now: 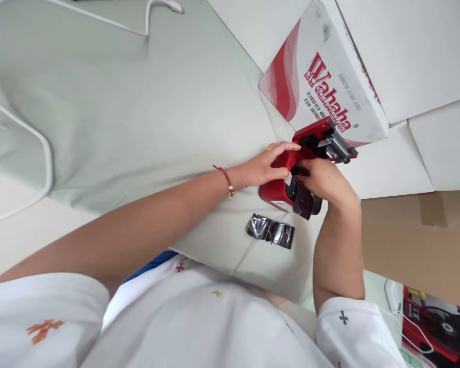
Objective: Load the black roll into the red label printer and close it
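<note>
A red machine, which looks like a small label printer, stands on the cloth with its lid raised. My left hand grips its left side, thumb and index finger apart on the red edge. Bent into the machine's inside is my right hand; its fingertips are partly hidden, and I cannot make out what they hold. Below that hand a dark, film-like strip hangs over the machine's front. Two shiny black rolls in clear wrap lie just in front of the machine.
Behind the machine stands a white and red Wahaha carton. White boxes and a brown cardboard box border the right side. A white cable runs along the left. Another red device with a black disc sits at lower right.
</note>
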A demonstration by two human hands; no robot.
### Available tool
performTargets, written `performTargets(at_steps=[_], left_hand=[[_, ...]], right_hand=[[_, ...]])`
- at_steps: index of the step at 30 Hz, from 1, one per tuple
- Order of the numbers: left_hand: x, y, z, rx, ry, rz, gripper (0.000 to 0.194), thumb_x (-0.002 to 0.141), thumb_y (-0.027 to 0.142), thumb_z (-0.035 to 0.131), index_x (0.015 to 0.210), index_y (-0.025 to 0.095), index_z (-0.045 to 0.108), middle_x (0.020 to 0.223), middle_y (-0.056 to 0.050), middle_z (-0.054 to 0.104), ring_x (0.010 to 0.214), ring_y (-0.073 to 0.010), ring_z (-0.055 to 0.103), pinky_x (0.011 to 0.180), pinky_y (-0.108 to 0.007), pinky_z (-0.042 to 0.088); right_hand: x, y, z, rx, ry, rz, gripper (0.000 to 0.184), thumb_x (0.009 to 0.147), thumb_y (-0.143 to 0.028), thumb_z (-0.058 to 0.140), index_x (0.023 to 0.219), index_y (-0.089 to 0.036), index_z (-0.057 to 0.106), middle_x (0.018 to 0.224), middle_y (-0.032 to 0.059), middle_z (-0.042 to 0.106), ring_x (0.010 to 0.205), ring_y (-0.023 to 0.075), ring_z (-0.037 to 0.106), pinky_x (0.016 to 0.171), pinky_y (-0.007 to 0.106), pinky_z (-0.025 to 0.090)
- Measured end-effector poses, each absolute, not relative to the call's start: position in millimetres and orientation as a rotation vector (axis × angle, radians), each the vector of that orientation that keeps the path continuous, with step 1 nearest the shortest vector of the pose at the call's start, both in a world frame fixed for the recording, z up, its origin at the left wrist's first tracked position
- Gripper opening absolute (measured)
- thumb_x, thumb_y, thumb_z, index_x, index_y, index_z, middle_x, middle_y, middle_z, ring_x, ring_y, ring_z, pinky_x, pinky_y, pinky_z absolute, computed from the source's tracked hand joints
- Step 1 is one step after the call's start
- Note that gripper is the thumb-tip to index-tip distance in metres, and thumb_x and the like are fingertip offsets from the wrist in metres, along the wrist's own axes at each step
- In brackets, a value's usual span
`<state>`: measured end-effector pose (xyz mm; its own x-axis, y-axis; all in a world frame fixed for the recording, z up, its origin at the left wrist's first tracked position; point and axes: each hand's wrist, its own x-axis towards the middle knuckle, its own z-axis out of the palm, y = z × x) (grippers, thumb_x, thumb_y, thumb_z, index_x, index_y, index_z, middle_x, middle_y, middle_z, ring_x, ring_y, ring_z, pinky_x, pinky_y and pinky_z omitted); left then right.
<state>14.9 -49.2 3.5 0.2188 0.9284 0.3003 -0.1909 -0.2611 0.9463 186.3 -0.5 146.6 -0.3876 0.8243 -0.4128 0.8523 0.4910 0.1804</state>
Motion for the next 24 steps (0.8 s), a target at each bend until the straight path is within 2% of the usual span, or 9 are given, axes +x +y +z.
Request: performTargets(at_steps=[2,5,9,12,14,16,19,22,24], left_hand=[[16,-49,4,1.401,0.76,1.289,0.078,0.086,0.043,0.077,0.161,0.03,0.059,0.176,-0.012,0.052,0.17,-0.0376,0.044,0.148,-0.056,0.028],[16,-50,4,1.403,0.757,1.294,0.077,0.087,0.042,0.076,0.161,0.03,0.059,0.176,-0.011,0.052,0.17,-0.0373,0.043,0.148,-0.057,0.028],[15,-50,2,1.402,0.742,1.299,0.073,0.088,0.042,0.078,0.159,0.035,0.061,0.176,-0.008,0.053,0.171,-0.0374,0.042,0.148,-0.058,0.027],[15,-49,1,1.379,0.741,1.289,0.075,0.087,0.043,0.079,0.159,0.034,0.06,0.176,-0.008,0.053,0.17,-0.0367,0.044,0.148,-0.057,0.028],[16,-50,2,1.351,0.733,1.286,0.075,0.087,0.042,0.078,0.159,0.034,0.06,0.175,-0.008,0.053,0.169,-0.0366,0.045,0.148,-0.059,0.029],[16,-51,3,1.325,0.718,1.285,0.075,0.087,0.041,0.078,0.159,0.035,0.06,0.175,-0.008,0.055,0.169,-0.0373,0.046,0.148,-0.06,0.03],[15,-52,2,1.282,0.694,1.272,0.076,0.087,0.04,0.079,0.16,0.035,0.06,0.174,-0.007,0.058,0.167,-0.0385,0.049,0.146,-0.06,0.034],[12,-51,-3,1.239,0.656,1.254,0.077,0.087,0.039,0.082,0.161,0.036,0.059,0.172,-0.006,0.06,0.16,-0.0373,0.058,0.141,-0.058,0.043],[11,-50,-7,1.222,0.625,1.257,0.076,0.088,0.039,0.083,0.16,0.038,0.06,0.166,-0.005,0.065,0.156,-0.0363,0.061,0.139,-0.057,0.045]], right_hand=[[187,-1,149,1.409,2.299,-0.078,0.023,0.094,-0.019,0.073,0.112,-0.018,0.087,0.094,0.01,0.083,0.076,0.0224,0.065,0.07,0.035,0.038],[202,-13,163,1.492,2.452,-0.161,0.018,0.093,-0.024,0.077,0.108,-0.019,0.086,0.099,0.0087,0.083,0.076,0.0212,0.065,0.073,0.035,0.043],[249,-53,197,1.751,2.597,-0.511,0.037,0.098,-0.05,0.081,0.125,-0.025,0.084,0.09,0.0046,0.08,0.069,0.02,0.064,0.069,0.036,0.053],[299,-88,210,2.012,2.681,-0.778,0.038,0.095,-0.054,0.086,0.123,-0.028,0.084,0.109,0.0084,0.084,0.091,0.0252,0.078,0.079,0.038,0.063],[331,-105,206,2.165,2.606,-0.909,0.038,0.092,-0.055,0.089,0.12,-0.029,0.083,0.112,0.009,0.085,0.099,0.0273,0.081,0.084,0.039,0.067],[355,-116,192,2.223,2.453,-0.948,0.041,0.091,-0.059,0.089,0.118,-0.028,0.083,0.101,0.0078,0.084,0.087,0.0257,0.078,0.076,0.038,0.065],[371,-123,165,2.157,2.21,-0.882,0.048,0.093,-0.065,0.081,0.118,-0.024,0.083,0.072,0.0006,0.07,0.061,0.0193,0.059,0.057,0.034,0.049],[368,-125,140,2.107,2.08,-0.777,0.047,0.091,-0.061,0.076,0.116,-0.021,0.082,0.061,-0.0036,0.06,0.055,0.018,0.05,0.057,0.033,0.044],[360,-127,127,2.113,2.106,-0.717,0.046,0.089,-0.056,0.074,0.117,-0.02,0.082,0.068,-0.0009,0.067,0.059,0.0194,0.056,0.062,0.036,0.048]])
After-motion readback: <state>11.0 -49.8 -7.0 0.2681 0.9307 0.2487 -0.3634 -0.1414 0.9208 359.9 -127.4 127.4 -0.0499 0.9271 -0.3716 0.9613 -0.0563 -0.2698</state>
